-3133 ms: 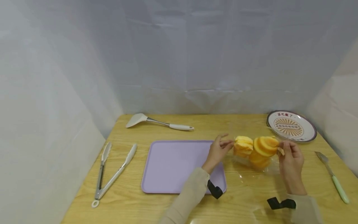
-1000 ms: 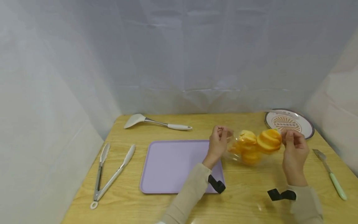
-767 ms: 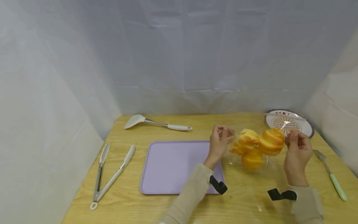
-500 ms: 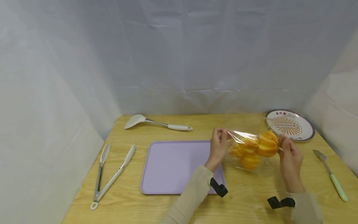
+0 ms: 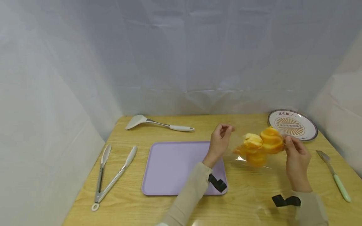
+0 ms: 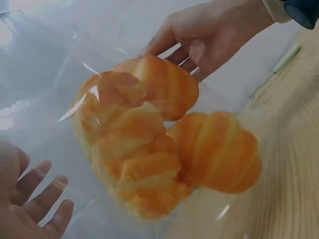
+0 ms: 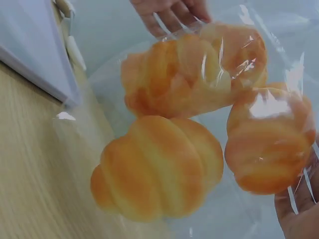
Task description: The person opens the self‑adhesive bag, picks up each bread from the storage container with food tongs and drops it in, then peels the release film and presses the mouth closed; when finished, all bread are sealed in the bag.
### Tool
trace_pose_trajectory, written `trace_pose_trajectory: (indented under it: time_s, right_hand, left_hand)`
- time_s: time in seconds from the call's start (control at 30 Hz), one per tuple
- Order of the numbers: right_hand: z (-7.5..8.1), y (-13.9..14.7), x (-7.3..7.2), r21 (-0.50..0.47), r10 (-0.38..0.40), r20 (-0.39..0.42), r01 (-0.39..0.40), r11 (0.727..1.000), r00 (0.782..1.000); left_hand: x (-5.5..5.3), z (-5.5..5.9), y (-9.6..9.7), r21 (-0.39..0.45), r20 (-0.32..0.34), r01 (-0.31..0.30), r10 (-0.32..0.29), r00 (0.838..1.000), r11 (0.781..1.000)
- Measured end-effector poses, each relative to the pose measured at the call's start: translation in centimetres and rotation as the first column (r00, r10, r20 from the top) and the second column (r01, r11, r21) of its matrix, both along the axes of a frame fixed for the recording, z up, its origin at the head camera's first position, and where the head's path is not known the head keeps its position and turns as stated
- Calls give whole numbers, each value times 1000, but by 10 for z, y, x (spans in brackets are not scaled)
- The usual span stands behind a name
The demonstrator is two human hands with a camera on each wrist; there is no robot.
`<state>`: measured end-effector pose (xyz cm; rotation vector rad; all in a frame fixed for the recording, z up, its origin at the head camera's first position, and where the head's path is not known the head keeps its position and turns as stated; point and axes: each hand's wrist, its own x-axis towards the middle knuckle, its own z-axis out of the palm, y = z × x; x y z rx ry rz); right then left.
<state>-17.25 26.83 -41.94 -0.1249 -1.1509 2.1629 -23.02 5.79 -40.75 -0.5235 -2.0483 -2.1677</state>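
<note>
A clear plastic bag (image 5: 241, 158) hangs over the table to the right of the tray, held between both hands. Inside are a striped orange-brown bread roll (image 5: 271, 140), a second roll (image 5: 255, 159) below it, and a longer, bumpy bread (image 7: 189, 74), best seen in the wrist views. My left hand (image 5: 220, 142) pinches the bag's left edge between thumb and fingers. At the opposite edge my right hand (image 5: 297, 160) pinches the film beside the upper roll. Reflections cross the film in the right wrist view.
A lilac tray (image 5: 181, 169) lies partly under my left forearm. Open metal tongs (image 5: 113, 185) rest at the left, and a white turner (image 5: 158, 123) lies behind the tray. A patterned plate (image 5: 292, 125) stands back right, with a green-handled spatula-like tool (image 5: 336, 179) near the right edge.
Both hands have kept their hold while shifting the bag about. Since half a second ago the left hand has risen slightly, the right has moved a little rightward, and the bag has tilted.
</note>
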Motion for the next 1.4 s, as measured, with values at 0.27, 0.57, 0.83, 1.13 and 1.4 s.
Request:
trace_pose_trajectory:
  time_s: [0.27, 0.57, 0.83, 1.13, 1.4]
  right_hand:
    - [-3, 7, -4, -15, -20, 12, 21, 1000, 1000]
    - [-12, 7, -4, 149, -65, 230, 31, 988, 971]
    - [-4, 6, -7, 140, -83, 151, 62, 988, 985]
    - [-3, 9, -5, 112, -5, 131, -9, 994, 991]
    - [17, 18, -10, 309, 43, -3, -40, 950, 999]
  left_hand:
    - [-3, -10, 3, 11, 29, -37, 36, 999, 999]
    - [6, -28, 9, -131, 68, -9, 18, 998, 991]
    - [6, -21, 10, -85, 3, -28, 29, 1000, 996]
    - [15, -33, 12, -45, 57, -41, 44, 997, 998]
    - [19, -35, 11, -58, 30, -8, 10, 999, 998]
